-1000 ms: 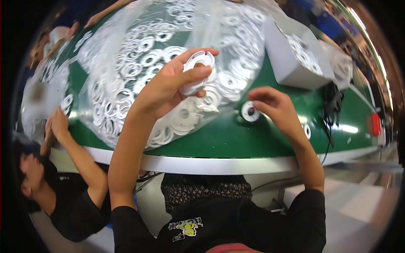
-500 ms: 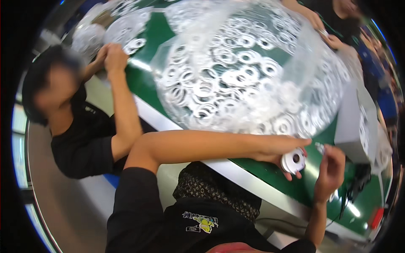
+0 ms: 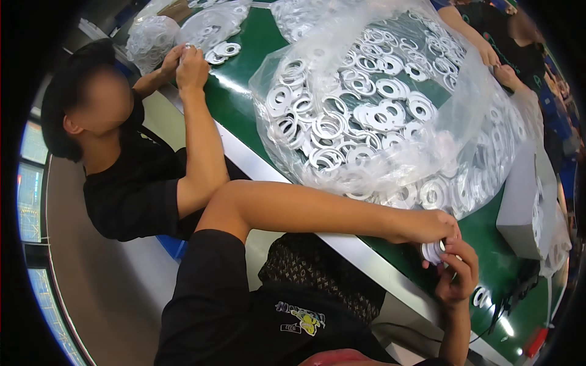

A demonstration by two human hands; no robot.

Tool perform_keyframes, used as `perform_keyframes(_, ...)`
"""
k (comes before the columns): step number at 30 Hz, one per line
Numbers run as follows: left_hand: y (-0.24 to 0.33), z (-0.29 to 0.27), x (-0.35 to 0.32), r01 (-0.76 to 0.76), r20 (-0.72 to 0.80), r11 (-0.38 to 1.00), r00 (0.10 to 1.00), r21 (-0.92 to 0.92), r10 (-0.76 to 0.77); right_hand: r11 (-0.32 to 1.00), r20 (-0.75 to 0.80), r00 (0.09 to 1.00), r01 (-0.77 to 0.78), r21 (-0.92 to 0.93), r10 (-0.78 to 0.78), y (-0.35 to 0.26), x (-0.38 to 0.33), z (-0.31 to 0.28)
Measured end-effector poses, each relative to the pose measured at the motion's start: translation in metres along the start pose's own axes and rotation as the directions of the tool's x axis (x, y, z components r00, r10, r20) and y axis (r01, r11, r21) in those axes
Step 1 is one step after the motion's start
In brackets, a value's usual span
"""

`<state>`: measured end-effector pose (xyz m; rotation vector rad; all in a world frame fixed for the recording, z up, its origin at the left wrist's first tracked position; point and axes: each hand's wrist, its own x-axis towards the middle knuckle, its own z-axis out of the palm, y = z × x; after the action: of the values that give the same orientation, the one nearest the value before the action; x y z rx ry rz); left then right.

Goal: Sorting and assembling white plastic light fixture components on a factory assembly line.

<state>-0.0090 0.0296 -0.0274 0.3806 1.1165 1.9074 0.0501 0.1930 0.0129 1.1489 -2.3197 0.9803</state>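
Observation:
My left hand (image 3: 428, 227) is closed around a white, round, ring-shaped part (image 3: 433, 251) with a hole in its middle, held above the near edge of the green table. My right hand (image 3: 459, 273) has come up against the same part from the right, its fingers bent and pinched at the rim. Whatever small item those fingertips may hold is hidden. Just beyond my hands lies a big clear plastic bag (image 3: 390, 168) full of white flat rings (image 3: 329, 125). A few loose white rings (image 3: 481, 297) rest on the table right of my right hand.
A white box (image 3: 519, 207) with rings stands at the right, near a black cable (image 3: 510, 299) and a red object (image 3: 536, 343). On my left a co-worker (image 3: 134, 152) handles something small beside another bag (image 3: 213, 24). Another person's hands (image 3: 494, 64) are at the bag's far right.
My right hand has moved left and down, bringing a small shiny item to the white part, where it is now hidden. My left fingers have curled over the part. The view has shifted slightly.

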Motion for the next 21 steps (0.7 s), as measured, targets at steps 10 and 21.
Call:
perform_keyframes(10,0.018,0.001,-0.011,0.086,0.014,0.990,0.996,-0.115,-0.085,0.993,-0.256,0.966,-0.059,-0.101,0.032,0.027,0.024,-0.016)
perform_keyframes(21,0.019,-0.003,-0.013,0.110,0.058,0.993,0.993,-0.052,-0.107,0.960,0.142,0.989,0.009,-0.278,0.032,0.128,0.205,0.058)
